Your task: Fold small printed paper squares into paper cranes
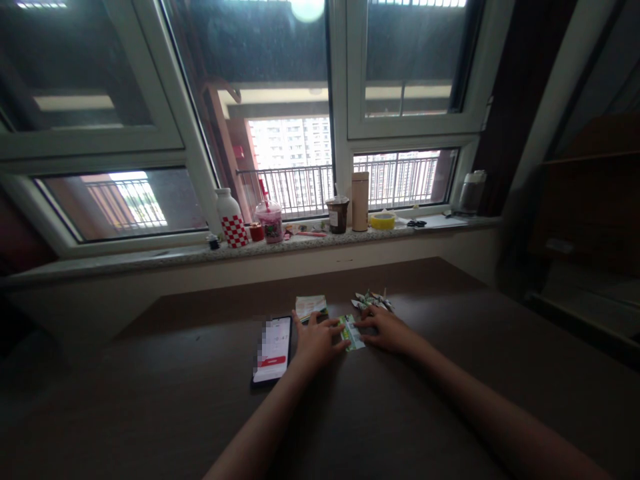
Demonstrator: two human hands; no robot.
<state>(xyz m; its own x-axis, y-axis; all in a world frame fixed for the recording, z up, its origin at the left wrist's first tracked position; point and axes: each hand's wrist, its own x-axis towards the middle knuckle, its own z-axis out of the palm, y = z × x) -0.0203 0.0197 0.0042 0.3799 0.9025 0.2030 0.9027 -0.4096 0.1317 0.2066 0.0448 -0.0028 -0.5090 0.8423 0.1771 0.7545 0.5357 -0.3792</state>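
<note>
A small green-and-white paper [354, 335] lies on the brown table [200, 420], between the two hands. The left hand [315, 343] has its fingers spread wide, with some fingertips at the left edge of the paper. The right hand [387, 330] is bent, its fingers also apart, and the tips touch the right edge. Just beyond the left hand is another printed paper [311, 305], and near the right hand is a pile of folded papers [367, 299]. A phone [273, 350] lies to the left. Farther, on the window sill [305, 243], stand a checked bottle [232, 223], a pink cup [271, 222] and a tan flask [360, 203].
</note>
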